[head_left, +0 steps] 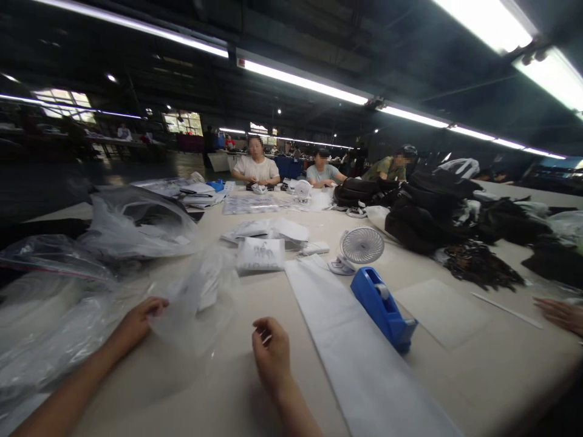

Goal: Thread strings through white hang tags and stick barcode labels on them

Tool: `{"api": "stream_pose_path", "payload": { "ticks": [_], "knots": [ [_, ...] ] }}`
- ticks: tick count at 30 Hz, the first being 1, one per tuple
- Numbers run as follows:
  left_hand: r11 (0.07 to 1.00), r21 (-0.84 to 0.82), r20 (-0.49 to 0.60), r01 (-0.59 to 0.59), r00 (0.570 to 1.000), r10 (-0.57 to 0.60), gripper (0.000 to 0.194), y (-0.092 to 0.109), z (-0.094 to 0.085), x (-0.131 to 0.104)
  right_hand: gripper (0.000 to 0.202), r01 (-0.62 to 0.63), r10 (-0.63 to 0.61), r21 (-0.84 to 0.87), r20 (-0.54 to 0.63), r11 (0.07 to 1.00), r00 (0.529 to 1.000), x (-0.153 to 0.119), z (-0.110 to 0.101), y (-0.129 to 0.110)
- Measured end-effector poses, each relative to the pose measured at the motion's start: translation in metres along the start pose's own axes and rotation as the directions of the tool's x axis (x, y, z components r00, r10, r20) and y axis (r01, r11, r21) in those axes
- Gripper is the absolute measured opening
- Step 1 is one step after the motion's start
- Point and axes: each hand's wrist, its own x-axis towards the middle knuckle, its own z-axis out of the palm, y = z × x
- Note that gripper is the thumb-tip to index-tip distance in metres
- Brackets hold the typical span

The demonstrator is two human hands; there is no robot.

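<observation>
Pale tabletop (232, 394): left hand (144, 315) pinches milky, see-through, crumpled bag (191, 325); right hand (274, 355) half-curled, unclasped

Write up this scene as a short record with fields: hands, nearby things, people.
Left hand: at the near edge of a translucent plastic bag, fingers seemingly pinching it
Right hand: loosely curled, nothing visible in it, between the bag and a long white sheet
Beside the sheet: blue tape dispenser
Beyond the dispenser: small white fan
Left side: more clear plastic, heaped
Right edge: another person's hand
Far side: person in a white top, seated at the table
</observation>
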Motion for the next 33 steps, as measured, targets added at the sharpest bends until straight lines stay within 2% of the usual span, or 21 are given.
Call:
{"api": "stream_pose_path", "payload": {
  "ticks": [1,3,5,6,8,9,10,11,12,13,14,15,16,17,19,21,23,26,29,31,33],
  "knots": [
    [0.999,-0.023,-0.010,0.030,0.999,-0.031,0.014,-0.005,-0.011,-0.008,0.021,0.016,-0.015,0.025,-0.040,1.000,0.999,0.001,-0.003,-0.003],
    [0.990,-0.068,-0.057,0.120,0.991,-0.124,0.008,-0.009,-0.032,-0.021,0.022,0.052,-0.050,0.023,-0.047,0.998,0.998,0.005,-0.007,-0.010],
    [0.970,-0.082,-0.167,0.228,0.956,-0.239,0.035,0.002,-0.051,-0.032,0.025,0.097,-0.097,-0.025,0.007,0.995,0.995,0.011,-0.003,-0.016],
    [0.958,-0.099,-0.247,0.270,0.926,-0.287,0.046,0.013,-0.059,-0.038,0.026,0.131,-0.128,-0.061,0.047,0.990,0.991,0.016,0.001,-0.018],
    [0.946,-0.139,-0.424,0.292,0.846,-0.323,0.055,0.049,-0.071,-0.054,0.029,0.200,-0.181,-0.159,0.124,0.967,0.976,0.031,0.011,-0.018],
    [0.955,-0.219,-0.554,0.202,0.779,-0.292,0.053,0.071,-0.074,-0.064,0.032,0.223,-0.192,-0.226,0.153,0.948,0.970,0.042,0.016,-0.016],
    [0.966,-0.249,-0.579,0.074,0.788,-0.210,0.048,0.095,-0.073,-0.075,0.036,0.232,-0.187,-0.306,0.171,0.923,0.967,0.055,0.020,-0.014],
    [0.967,-0.246,-0.530,-0.070,0.845,-0.073,0.038,0.120,-0.069,-0.085,0.042,0.233,-0.172,-0.395,0.183,0.889,0.968,0.070,0.024,-0.011],
    [0.944,-0.269,-0.396,-0.193,0.915,0.074,0.030,0.143,-0.061,-0.093,0.047,0.236,-0.157,-0.486,0.197,0.841,0.968,0.086,0.026,-0.008],
    [0.919,-0.306,-0.227,-0.249,0.956,0.184,0.031,0.164,-0.050,-0.098,0.051,0.252,-0.147,-0.571,0.224,0.781,0.964,0.103,0.027,-0.004],
    [0.915,-0.328,-0.048,-0.236,0.971,0.233,0.035,0.181,-0.035,-0.100,0.053,0.297,-0.148,-0.642,0.276,0.707,0.950,0.119,0.027,0.000],
    [0.925,-0.319,0.102,-0.206,0.963,0.250,0.038,0.194,-0.019,-0.096,0.054,0.360,-0.153,-0.690,0.345,0.628,0.926,0.134,0.026,0.003],
    [0.946,-0.274,0.173,-0.171,0.959,0.223,0.043,0.203,-0.004,-0.089,0.052,0.428,-0.157,-0.713,0.416,0.555,0.896,0.148,0.025,0.007],
    [0.970,-0.203,0.190,-0.132,0.967,0.172,0.048,0.206,0.010,-0.079,0.049,0.486,-0.160,-0.717,0.475,0.500,0.865,0.160,0.023,0.009],
    [1.000,0.002,0.149,0.027,0.989,-0.027,0.054,0.198,0.028,-0.056,0.042,0.547,-0.164,-0.708,0.536,0.447,0.828,0.180,0.017,0.013],
    [0.957,0.181,0.105,0.228,0.963,-0.249,0.058,0.177,0.031,-0.040,0.036,0.553,-0.177,-0.709,0.535,0.439,0.826,0.196,0.008,0.011],
    [0.894,0.295,0.083,0.336,0.924,-0.374,0.062,0.152,0.025,-0.036,0.036,0.545,-0.200,-0.720,0.513,0.430,0.835,0.212,-0.003,0.003],
    [0.877,0.386,0.075,0.287,0.937,-0.340,0.066,0.123,0.018,-0.048,0.042,0.520,-0.320,-0.740,0.415,0.426,0.852,0.244,-0.019,-0.019],
    [0.889,0.397,0.132,0.228,0.945,-0.301,0.066,0.111,0.027,-0.058,0.049,0.480,-0.464,-0.765,0.270,0.428,0.844,0.281,-0.024,-0.043],
    [0.897,0.376,0.187,0.230,0.930,-0.317,0.063,0.108,0.039,-0.058,0.056,0.393,-0.428,-0.785,0.183,0.478,0.885,0.299,-0.019,-0.053],
    [0.906,0.357,0.218,0.228,0.922,-0.318,0.060,0.106,0.051,-0.054,0.063,0.307,-0.353,-0.768,0.113,0.561,0.929,0.304,-0.007,-0.054]
  ]
}}
